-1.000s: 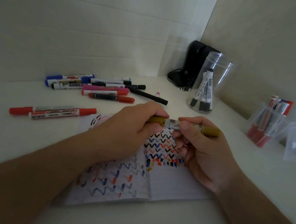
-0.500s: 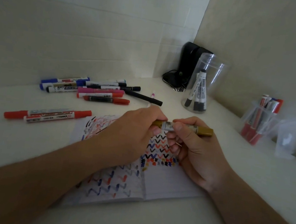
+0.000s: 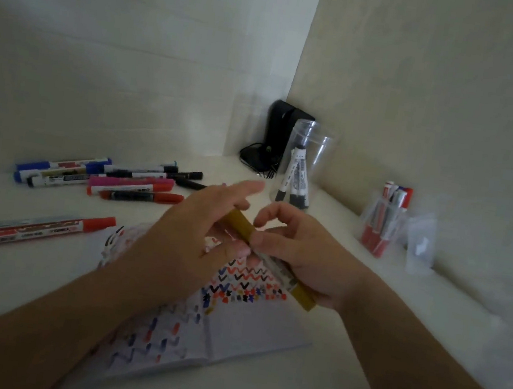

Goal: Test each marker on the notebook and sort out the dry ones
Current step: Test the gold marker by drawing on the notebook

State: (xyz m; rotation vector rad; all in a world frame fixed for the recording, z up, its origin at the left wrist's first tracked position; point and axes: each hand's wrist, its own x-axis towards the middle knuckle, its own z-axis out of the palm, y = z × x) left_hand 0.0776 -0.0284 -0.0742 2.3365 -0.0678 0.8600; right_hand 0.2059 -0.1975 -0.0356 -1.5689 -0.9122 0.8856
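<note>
— Two pale walls meet behind the white tabletop (image 3: 353, 386)?
— Yes. Over the open scribbled paper notebook (image 3: 230, 331), the right hand (image 3: 311, 260) pinches the gold marker with a white label (image 3: 272, 261); the left hand (image 3: 191, 234), fingers spread, touches its far end.

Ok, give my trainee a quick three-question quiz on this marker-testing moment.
1. True or false: the gold marker lies flat on the notebook.
2. Which hand grips the gold marker: A left hand, B right hand?
3. What colour are the caps in the tall clear cup?

Key: 1 false, it is held above the page. 2 B; the left hand's fingers are spread. 3 black.
</note>
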